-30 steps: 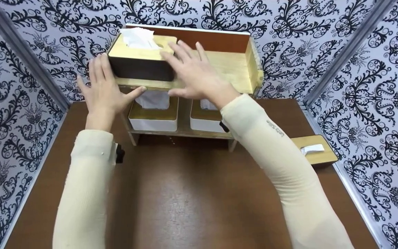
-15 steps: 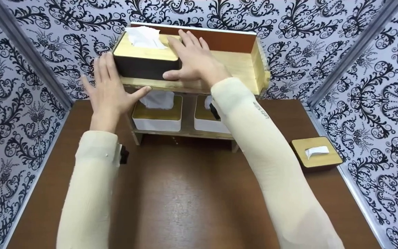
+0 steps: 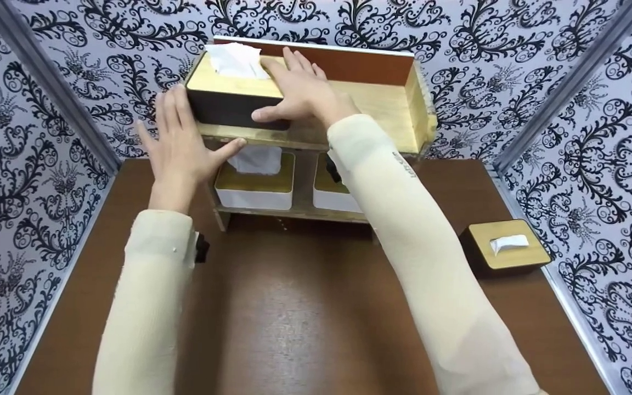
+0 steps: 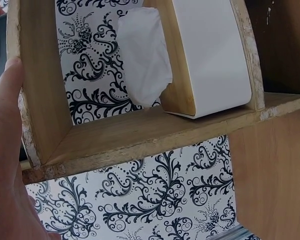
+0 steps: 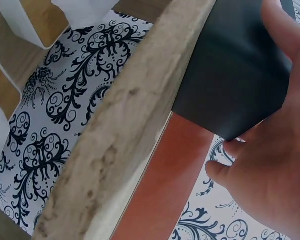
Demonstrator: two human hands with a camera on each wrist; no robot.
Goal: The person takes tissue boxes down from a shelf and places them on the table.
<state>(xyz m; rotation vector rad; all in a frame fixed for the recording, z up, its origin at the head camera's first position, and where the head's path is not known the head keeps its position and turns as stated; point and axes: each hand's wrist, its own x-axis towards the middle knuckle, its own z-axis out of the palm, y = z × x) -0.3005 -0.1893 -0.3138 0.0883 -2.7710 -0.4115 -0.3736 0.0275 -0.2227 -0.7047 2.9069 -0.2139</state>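
A black tissue box (image 3: 233, 107) with a light wooden lid and a white tissue stands on the left part of the shelf's top board. My right hand (image 3: 305, 93) lies on its right end, thumb on the front face and fingers over the lid's right side; the right wrist view shows this hand (image 5: 275, 150) against the dark box (image 5: 235, 70). My left hand (image 3: 179, 142), fingers straight and spread, is at the shelf's left end beside the box, its thumb by the board's front edge. In the left wrist view the left thumb touches the wooden shelf edge (image 4: 27, 120).
Two white tissue boxes, left (image 3: 255, 199) and right (image 3: 335, 200), stand on the lower shelf. Another black box (image 3: 508, 252) with a wooden lid sits on the brown table (image 3: 283, 307) at the right. Patterned walls (image 3: 596, 99) enclose the table.
My right hand has moved in from the box's right corner, its thumb now lying on the front face. The left hand keeps its place at the shelf's end. The head view has shifted slightly.
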